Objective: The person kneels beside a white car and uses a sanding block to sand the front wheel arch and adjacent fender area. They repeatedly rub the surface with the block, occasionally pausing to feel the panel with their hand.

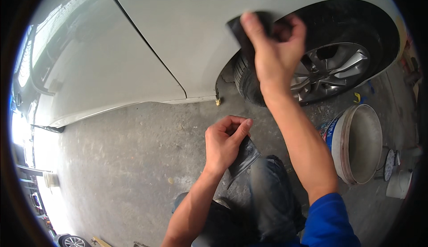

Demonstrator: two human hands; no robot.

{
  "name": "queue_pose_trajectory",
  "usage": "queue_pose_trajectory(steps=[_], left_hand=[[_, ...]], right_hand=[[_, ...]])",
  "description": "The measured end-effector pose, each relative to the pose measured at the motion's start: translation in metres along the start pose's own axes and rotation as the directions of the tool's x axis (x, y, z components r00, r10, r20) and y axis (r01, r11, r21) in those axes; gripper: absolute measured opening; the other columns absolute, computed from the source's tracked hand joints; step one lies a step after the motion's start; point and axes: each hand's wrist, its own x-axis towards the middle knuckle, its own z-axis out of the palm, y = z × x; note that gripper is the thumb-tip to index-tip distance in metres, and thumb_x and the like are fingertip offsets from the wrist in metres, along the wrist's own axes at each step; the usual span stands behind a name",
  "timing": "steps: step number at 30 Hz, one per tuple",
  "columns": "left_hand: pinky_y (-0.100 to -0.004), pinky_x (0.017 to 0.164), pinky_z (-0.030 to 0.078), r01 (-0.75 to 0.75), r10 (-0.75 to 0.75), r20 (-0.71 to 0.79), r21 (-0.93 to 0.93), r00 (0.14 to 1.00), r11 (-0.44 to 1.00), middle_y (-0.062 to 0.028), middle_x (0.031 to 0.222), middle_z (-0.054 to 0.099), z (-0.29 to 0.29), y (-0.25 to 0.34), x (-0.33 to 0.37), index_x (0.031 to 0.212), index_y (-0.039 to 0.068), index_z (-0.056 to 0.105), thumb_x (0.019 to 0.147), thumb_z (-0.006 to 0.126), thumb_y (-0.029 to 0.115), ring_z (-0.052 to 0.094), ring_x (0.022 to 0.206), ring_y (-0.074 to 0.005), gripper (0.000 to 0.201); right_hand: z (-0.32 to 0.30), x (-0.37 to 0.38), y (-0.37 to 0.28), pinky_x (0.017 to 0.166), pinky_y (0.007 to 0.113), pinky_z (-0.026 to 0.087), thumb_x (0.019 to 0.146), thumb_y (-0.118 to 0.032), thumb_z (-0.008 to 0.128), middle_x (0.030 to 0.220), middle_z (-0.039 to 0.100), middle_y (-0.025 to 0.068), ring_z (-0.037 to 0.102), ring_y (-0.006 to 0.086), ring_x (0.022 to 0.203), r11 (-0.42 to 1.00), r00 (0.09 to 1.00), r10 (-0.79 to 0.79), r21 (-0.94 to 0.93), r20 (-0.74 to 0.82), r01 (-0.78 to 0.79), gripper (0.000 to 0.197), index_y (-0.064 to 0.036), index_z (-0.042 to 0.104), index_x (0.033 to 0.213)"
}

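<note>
My left hand [224, 143] is closed on a dark, flat sheet [246, 156], which looks like sandpaper and hangs below the fingers beside my knee. Farther up, my right hand [277, 59] grips a black, flat piece [240, 34] by the light-coloured car panel [187, 28]. That hand is smeared by motion, and whether the black piece touches the panel I cannot tell. Just right of it is the wheel arch, with a black tyre and a silver spoked wheel [318, 75].
A large plastic bucket [382, 146] stands on the concrete floor [129, 153] to the right of my right forearm. Beyond it are a round disc [389, 164] and a smaller pale container [400, 184]. A yellow piece [357, 97] lies near the wheel. Another car's wheel [73, 240] shows at lower left.
</note>
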Motion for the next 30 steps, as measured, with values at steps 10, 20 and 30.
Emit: queue_pose_trajectory(steps=[10, 20, 30], left_hand=[[-0.0207, 0.064, 0.046, -0.020, 0.020, -0.001, -0.016, 1.000, 1.000, -0.0006, 0.075, 0.068, -0.003, -0.001, -0.003, 0.095, -0.002, 0.072, 0.095, 0.076, 0.020, 0.060, 0.068, -0.0049, 0.023], [-0.0220, 0.063, 0.047, -0.040, 0.039, -0.031, -0.028, 0.999, 0.999, -0.0014, 0.073, 0.069, -0.002, 0.004, -0.003, 0.094, -0.003, 0.073, 0.095, 0.076, 0.022, 0.060, 0.068, -0.0050, 0.025], [-0.0219, 0.065, 0.048, -0.040, 0.040, -0.025, -0.014, 0.999, 0.999, -0.0024, 0.074, 0.070, -0.005, 0.001, 0.001, 0.095, -0.003, 0.073, 0.095, 0.076, 0.021, 0.061, 0.069, -0.0052, 0.024]], right_hand=[[-0.013, -0.031, 0.018, 0.067, 0.023, 0.047, 0.081, -0.027, 0.090, 0.088, 0.061, 0.0012, 0.054, 0.0078, 0.076, 0.995, 0.994, 0.090, -0.058, 0.063, -0.086, 0.049, 0.0018, 0.059, 0.105], [0.004, 0.012, -0.022, 0.076, 0.024, 0.051, 0.081, -0.024, 0.090, 0.092, 0.069, 0.0038, 0.062, 0.0094, 0.081, 0.983, 0.984, 0.046, 0.181, -0.170, -0.015, 0.038, 0.0002, 0.065, 0.096], [0.011, 0.000, -0.004, 0.082, 0.027, 0.049, 0.078, -0.024, 0.092, 0.102, 0.061, 0.0066, 0.058, 0.0124, 0.090, 0.975, 0.964, 0.061, 0.222, -0.259, -0.002, 0.061, 0.0008, 0.050, 0.114]])
